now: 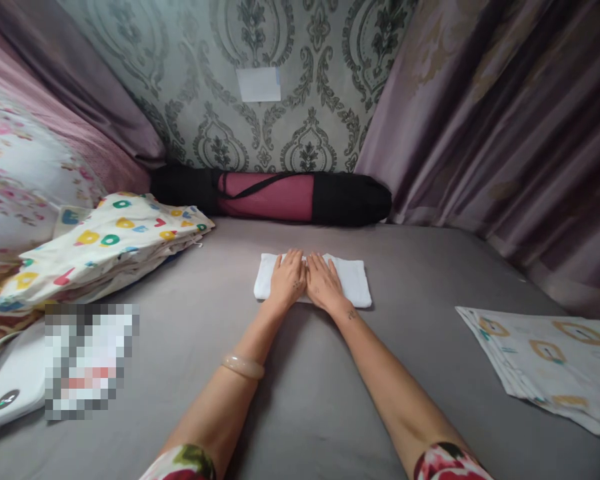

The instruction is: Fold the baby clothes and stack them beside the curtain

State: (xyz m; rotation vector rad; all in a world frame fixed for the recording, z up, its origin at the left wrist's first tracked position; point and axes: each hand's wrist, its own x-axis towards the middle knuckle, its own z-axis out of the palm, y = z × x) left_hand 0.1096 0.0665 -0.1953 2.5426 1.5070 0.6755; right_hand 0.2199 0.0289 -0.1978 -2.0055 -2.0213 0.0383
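Observation:
A folded white cloth [356, 283] lies flat on the grey sheet [300, 373] in the middle of the head view. My left hand [289, 277] rests palm down on its left half, fingers stretched forward. Beside it, my right hand [323, 280] lies flat on the cloth too, the two hands touching or nearly so at the thumbs. The cloth's left and right ends show past my hands, while its middle is covered. A pale bangle [243, 367] circles my left forearm.
Folded patterned fabric [115, 243] lies at the left, with a white item [20, 373] bearing a dark round badge and a blurred-out thing before it. More folded printed cloth [545, 360] is at the right. A black and maroon long bag [270, 197] lies along the papered wall, between curtains [460, 107].

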